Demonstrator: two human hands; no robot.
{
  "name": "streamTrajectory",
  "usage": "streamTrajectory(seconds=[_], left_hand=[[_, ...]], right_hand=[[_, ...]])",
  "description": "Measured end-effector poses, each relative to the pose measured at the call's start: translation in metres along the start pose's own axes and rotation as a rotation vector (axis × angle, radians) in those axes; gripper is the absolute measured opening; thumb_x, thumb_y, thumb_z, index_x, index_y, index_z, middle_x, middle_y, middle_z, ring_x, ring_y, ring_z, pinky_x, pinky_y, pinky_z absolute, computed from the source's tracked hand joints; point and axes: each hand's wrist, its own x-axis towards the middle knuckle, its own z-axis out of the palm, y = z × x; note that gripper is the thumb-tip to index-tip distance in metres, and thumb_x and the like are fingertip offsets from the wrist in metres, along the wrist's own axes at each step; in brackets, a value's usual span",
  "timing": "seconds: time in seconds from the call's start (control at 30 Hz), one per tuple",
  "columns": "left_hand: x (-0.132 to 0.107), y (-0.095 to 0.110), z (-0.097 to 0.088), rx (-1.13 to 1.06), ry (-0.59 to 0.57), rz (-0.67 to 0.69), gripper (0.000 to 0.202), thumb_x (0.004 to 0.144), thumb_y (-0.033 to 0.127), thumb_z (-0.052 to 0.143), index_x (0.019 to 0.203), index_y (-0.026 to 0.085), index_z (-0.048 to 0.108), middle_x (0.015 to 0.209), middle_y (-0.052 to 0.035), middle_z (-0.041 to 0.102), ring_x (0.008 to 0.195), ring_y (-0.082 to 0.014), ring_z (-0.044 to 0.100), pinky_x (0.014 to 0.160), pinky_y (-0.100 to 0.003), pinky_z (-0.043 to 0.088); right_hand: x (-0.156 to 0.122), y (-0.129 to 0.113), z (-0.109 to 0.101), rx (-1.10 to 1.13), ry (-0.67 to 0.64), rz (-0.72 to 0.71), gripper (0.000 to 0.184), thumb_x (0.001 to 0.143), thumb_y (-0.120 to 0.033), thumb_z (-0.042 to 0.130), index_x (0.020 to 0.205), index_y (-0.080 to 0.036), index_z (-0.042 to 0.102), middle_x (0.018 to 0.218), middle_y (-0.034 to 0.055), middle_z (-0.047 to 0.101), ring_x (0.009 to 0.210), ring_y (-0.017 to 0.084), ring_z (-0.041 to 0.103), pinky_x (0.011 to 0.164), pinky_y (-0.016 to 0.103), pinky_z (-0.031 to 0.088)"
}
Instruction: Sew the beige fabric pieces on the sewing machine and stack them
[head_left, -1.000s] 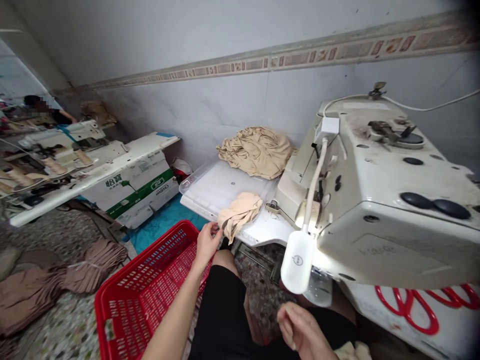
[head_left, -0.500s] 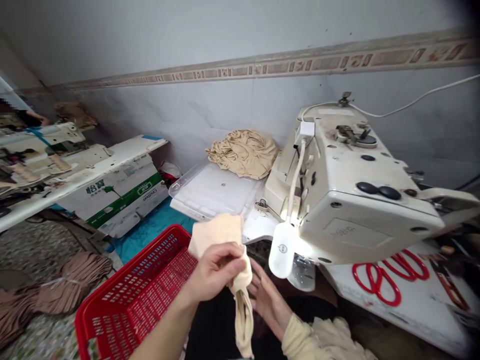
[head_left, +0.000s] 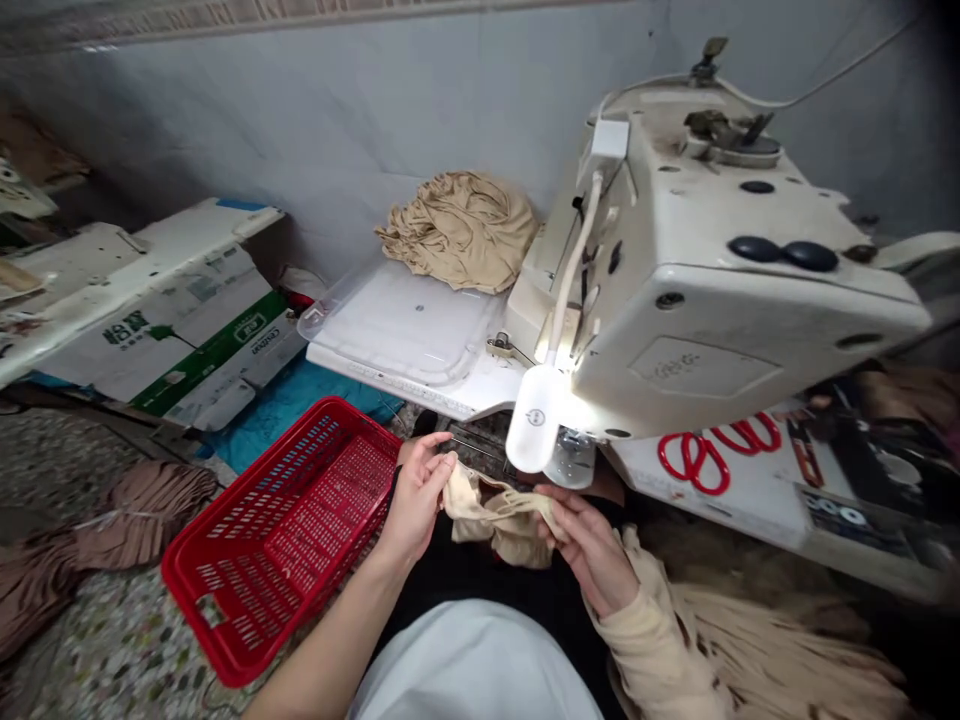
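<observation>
A beige piece of fabric (head_left: 499, 515), which looks like a small garment with a narrow band, is stretched between my two hands above my lap. My left hand (head_left: 420, 490) pinches its left end between thumb and fingers. At the other end, my right hand (head_left: 589, 545) is closed on the band. Just beyond the fabric stands a white sewing machine (head_left: 712, 330) with a lit lamp (head_left: 534, 415) on a bent stalk. The garment's exact kind is not clear from its folds.
A red plastic basket (head_left: 191, 570) stands on the floor at left. Beige cloth (head_left: 465, 230) is heaped behind a clear plastic lid (head_left: 416, 325) on the machine table. Red-handled scissors (head_left: 694, 463) lie at right. Brown fabric bundles (head_left: 112, 520) lie on the far-left floor.
The fabric hung from my left hand, with my right hand open beside it; now both hands hold it stretched sideways, lower down. The view has tilted downward.
</observation>
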Motion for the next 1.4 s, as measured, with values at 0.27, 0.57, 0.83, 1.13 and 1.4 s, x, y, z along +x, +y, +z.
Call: streamTrajectory(seconds=[0.27,0.57,0.83,1.13,1.4], left_hand=[[0.005,-0.020,0.018,0.443,-0.268,0.117,0.031,0.092,0.042,0.070,0.110,0.017,0.070,0.100,-0.0069,0.069,0.084,-0.0170,0.066,0.073,-0.024,0.052],[0.013,-0.006,0.019,0.985,-1.070,0.190,0.036,0.094,0.046,0.065,0.078,0.015,0.070,0.092,-0.0059,0.064,0.080,-0.0162,0.060,0.071,-0.025,0.045],[0.008,-0.025,0.035,0.750,-0.823,-0.026,0.034,0.097,0.046,0.061,0.090,0.014,0.067,0.065,0.0030,0.053,0.057,-0.0095,0.044,0.053,-0.021,0.032],[0.013,-0.008,0.035,0.668,-0.694,0.211,0.029,0.096,0.035,0.066,0.116,0.017,0.075,0.072,-0.0010,0.059,0.061,-0.0117,0.052,0.055,-0.023,0.039],[0.024,0.011,0.038,0.909,-0.799,0.675,0.020,0.102,0.020,0.054,0.109,0.015,0.071,0.080,-0.0048,0.063,0.068,-0.0142,0.056,0.064,-0.025,0.042]], right_hand=[[0.009,0.009,0.023,-0.618,-0.394,0.002,0.039,0.084,-0.049,0.078,0.106,-0.017,0.078,0.086,0.0053,0.073,0.073,0.020,0.064,0.062,0.028,0.047],[-0.009,-0.053,-0.014,-1.042,-0.421,-0.250,0.025,0.089,-0.046,0.075,0.094,-0.024,0.084,0.078,0.0022,0.072,0.069,0.016,0.063,0.062,0.026,0.041],[-0.012,-0.053,-0.027,-0.867,-0.304,-0.220,0.036,0.092,-0.047,0.068,0.083,-0.015,0.079,0.068,0.0031,0.068,0.061,0.014,0.056,0.056,0.025,0.042],[-0.023,-0.050,-0.011,-0.558,-0.039,-0.175,0.037,0.090,-0.049,0.070,0.082,-0.013,0.075,0.061,0.0004,0.060,0.052,0.012,0.050,0.048,0.024,0.036],[-0.039,-0.076,0.015,-0.895,0.132,-0.597,0.026,0.094,-0.035,0.067,0.078,-0.017,0.077,0.063,0.0008,0.059,0.059,0.014,0.050,0.058,0.030,0.036]])
